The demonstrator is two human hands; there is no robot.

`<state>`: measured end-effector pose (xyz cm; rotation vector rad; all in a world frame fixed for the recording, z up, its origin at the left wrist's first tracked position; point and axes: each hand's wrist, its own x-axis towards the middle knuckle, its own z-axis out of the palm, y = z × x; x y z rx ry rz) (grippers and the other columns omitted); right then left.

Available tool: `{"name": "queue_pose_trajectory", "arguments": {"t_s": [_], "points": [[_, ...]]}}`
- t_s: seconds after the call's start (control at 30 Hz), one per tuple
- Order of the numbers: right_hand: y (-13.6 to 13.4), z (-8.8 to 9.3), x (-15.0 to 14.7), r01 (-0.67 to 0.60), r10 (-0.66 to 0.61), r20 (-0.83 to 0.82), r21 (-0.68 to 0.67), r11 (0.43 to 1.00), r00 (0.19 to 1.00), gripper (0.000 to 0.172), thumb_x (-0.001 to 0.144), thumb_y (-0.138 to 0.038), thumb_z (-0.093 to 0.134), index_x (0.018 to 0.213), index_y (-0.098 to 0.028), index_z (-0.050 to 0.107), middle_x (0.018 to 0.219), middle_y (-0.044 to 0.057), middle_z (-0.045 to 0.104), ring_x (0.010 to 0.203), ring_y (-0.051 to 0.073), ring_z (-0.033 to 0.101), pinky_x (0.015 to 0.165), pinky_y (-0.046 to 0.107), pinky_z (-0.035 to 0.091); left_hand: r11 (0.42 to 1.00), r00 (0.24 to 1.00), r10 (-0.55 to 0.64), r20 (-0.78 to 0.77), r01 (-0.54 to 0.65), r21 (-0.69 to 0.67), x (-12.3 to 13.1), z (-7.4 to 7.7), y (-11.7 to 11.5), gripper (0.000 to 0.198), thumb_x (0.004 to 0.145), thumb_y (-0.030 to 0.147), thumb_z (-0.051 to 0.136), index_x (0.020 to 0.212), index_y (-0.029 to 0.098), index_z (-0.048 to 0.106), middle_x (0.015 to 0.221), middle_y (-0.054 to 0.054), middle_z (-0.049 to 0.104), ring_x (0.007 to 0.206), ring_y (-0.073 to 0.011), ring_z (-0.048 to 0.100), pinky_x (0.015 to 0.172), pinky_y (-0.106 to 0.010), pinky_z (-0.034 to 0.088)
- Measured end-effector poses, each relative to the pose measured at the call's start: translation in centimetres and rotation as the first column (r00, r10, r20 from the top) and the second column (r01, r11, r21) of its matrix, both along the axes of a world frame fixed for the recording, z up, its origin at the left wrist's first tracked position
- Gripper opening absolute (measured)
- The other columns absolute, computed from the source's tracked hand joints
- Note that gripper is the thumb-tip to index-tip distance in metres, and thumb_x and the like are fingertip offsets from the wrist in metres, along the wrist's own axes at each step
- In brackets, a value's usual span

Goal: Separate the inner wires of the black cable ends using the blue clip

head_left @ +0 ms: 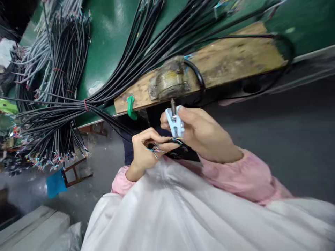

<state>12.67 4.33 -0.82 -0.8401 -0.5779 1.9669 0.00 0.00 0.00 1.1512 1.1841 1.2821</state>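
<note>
My right hand (206,134) grips a light blue plastic clip (176,123), with the thumb and fingers on its upper arms. The clip sits in line with the metal shaft (173,105) of a small motor (171,80); whether the two are joined I cannot tell. At the clip's lower end are thin coloured wires (178,139). Closed around black cable ends, my left hand (148,148) is just left of the clip. Stripped wires (155,150) in several colours poke out between its fingers.
The motor is on a wooden board (235,55) at the edge of the green table (104,38). A green clip (131,107) hangs on the board. Black cable bundles (65,52) cover the left side. A wooden stool (75,174) stands below.
</note>
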Motion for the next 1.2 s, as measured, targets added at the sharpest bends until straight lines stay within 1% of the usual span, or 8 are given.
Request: {"name": "queue_pose_trajectory", "arguments": {"t_s": [0.17, 0.4, 0.6, 0.8, 0.97, 1.07, 1.13, 1.2], "points": [[-0.2, 0.4, 0.2, -0.068, 0.068, 0.012, 0.045, 0.997, 0.998, 0.054, 0.058, -0.069, 0.083, 0.062, -0.019, 0.064, 0.064, 0.0, 0.055, 0.059, 0.01, 0.05, 0.054, 0.023, 0.048, 0.996, 1.0, -0.023, -0.005, 0.022, -0.086, 0.3, 0.2, -0.3, 0.038, 0.055, 0.044, 0.093, 0.054, 0.015, 0.068, 0.052, 0.004, 0.056, 0.046, -0.0041, 0.048, 0.044, -0.02, 0.032], [-0.7, -2.4, 0.9, -0.07, 0.067, -0.047, -0.065, 0.995, 0.997, 0.057, 0.054, -0.075, 0.081, 0.065, -0.02, 0.072, 0.064, 0.002, 0.061, 0.057, 0.013, 0.053, 0.052, 0.026, 0.046, 0.999, 0.997, -0.028, -0.069, 0.026, -0.036, 0.1, -0.2, -0.6, 0.04, 0.059, 0.047, 0.091, 0.054, 0.015, 0.067, 0.054, 0.003, 0.057, 0.048, -0.0041, 0.046, 0.046, -0.02, 0.032], [-2.6, -3.1, 2.7, 0.007, -0.01, 0.12, 0.021, 1.0, 0.993, 0.041, 0.059, -0.059, 0.088, 0.069, -0.021, 0.075, 0.064, 0.0, 0.06, 0.061, 0.011, 0.052, 0.057, 0.023, 0.044, 0.993, 0.986, -0.052, -0.156, 0.068, 0.095, -0.3, -0.5, -0.9, 0.041, 0.065, 0.051, 0.086, 0.056, 0.016, 0.068, 0.051, 0.003, 0.057, 0.046, -0.0042, 0.047, 0.044, -0.02, 0.032], [-4.3, -2.0, 3.2, -0.082, 0.01, 0.308, 0.222, 0.972, 0.951, 0.041, 0.069, -0.063, 0.08, 0.072, -0.023, 0.073, 0.073, 0.002, 0.065, 0.067, 0.013, 0.058, 0.061, 0.026, 0.046, 0.927, 0.955, -0.102, -0.278, 0.193, 0.323, -1.1, -2.0, -0.8, 0.029, 0.075, 0.043, 0.081, 0.069, 0.016, 0.072, 0.06, 0.001, 0.067, 0.052, -0.0061, 0.057, 0.048, -0.018, 0.041], [-4.1, -1.4, 3.9, -0.25, 0.068, 0.413, 0.405, 0.879, 0.908, 0.042, 0.081, -0.06, 0.071, 0.065, -0.022, 0.066, 0.068, 0.002, 0.062, 0.064, 0.013, 0.058, 0.06, 0.026, 0.047, 0.868, 0.95, -0.126, -0.284, 0.244, 0.432, -2.3, -3.0, 0.0, 0.032, 0.087, 0.048, 0.068, 0.081, 0.017, 0.074, 0.057, 0.002, 0.063, 0.05, -0.0053, 0.054, 0.049, -0.019, 0.041], [-4.1, -2.0, 4.4, -0.453, 0.171, 0.523, 0.477, 0.753, 0.835, 0.047, 0.087, -0.061, 0.062, 0.063, -0.02, 0.065, 0.064, 0.004, 0.062, 0.058, 0.013, 0.057, 0.056, 0.027, 0.045, 0.872, 0.939, -0.216, -0.268, 0.309, 0.38, -3.0, -2.9, 0.3, 0.03, 0.085, 0.047, 0.072, 0.083, 0.017, 0.072, 0.054, 0.006, 0.055, 0.046, -0.0033, 0.044, 0.047, -0.019, 0.037], [-4.3, -2.7, 4.5, -0.558, 0.205, 0.596, 0.499, 0.663, 0.776, 0.051, 0.09, -0.061, 0.057, 0.063, -0.02, 0.065, 0.063, 0.005, 0.065, 0.056, 0.014, 0.058, 0.054, 0.028, 0.045, 0.874, 0.919, -0.275, -0.284, 0.361, 0.324, -3.4, -2.7, 0.2, 0.026, 0.083, 0.042, 0.075, 0.09, 0.017, 0.071, 0.068, 0.002, 0.063, 0.056, -0.0052, 0.054, 0.053, -0.018, 0.043], [-4.7, -3.4, 4.4, -0.581, 0.156, 0.655, 0.503, 0.64, 0.739, 0.051, 0.091, -0.061, 0.055, 0.063, -0.02, 0.066, 0.063, 0.005, 0.067, 0.055, 0.014, 0.06, 0.052, 0.028, 0.045, 0.892, 0.924, -0.254, -0.285, 0.338, 0.3, -3.7, -2.6, -0.1, 0.022, 0.085, 0.036, 0.073, 0.095, 0.017, 0.069, 0.082, -0.002, 0.067, 0.067, -0.0077, 0.061, 0.058, -0.019, 0.047]]}}
